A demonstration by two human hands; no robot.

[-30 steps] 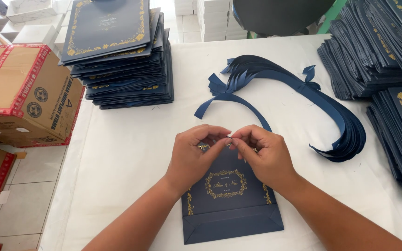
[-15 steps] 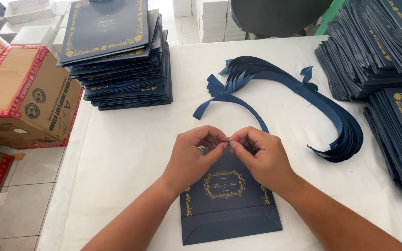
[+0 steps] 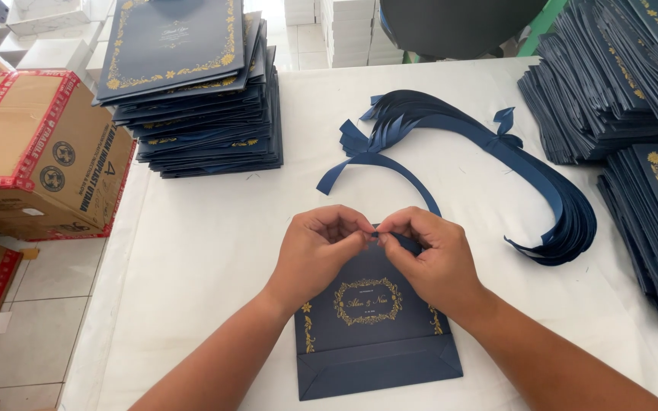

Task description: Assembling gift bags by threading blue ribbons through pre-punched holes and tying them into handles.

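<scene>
Since the earlier frame almost nothing had moved: both hands stayed together at the top edge of the bag, and only the loop of ribbon beyond them had shifted slightly.

The left hand (image 3: 320,255) and the right hand (image 3: 426,259) met fingertip to fingertip, each pinching at the ribbon (image 3: 378,164) where it reached the mouth of the flat navy paper bag (image 3: 371,335). The bag lay on the white table (image 3: 207,251) directly under and just behind the wrists, its folded bottom nearest the person. What exactly sat between the fingertips was hidden by the knuckles.

The bag looked light and thin, stiff enough to lie flat but easy to crease, so it seemed best held at its top edge beside the ribbon. The ribbon looked soft, limp and likely slippery, calling for a tight pinch near its end.

Ahead and to the right of the hands lay a bundle of ribbons (image 3: 550,190). A stack of bags (image 3: 192,84) stood ahead to the left, more stacks (image 3: 618,76) far right, and cardboard boxes (image 3: 32,152) off the table's left side.
</scene>
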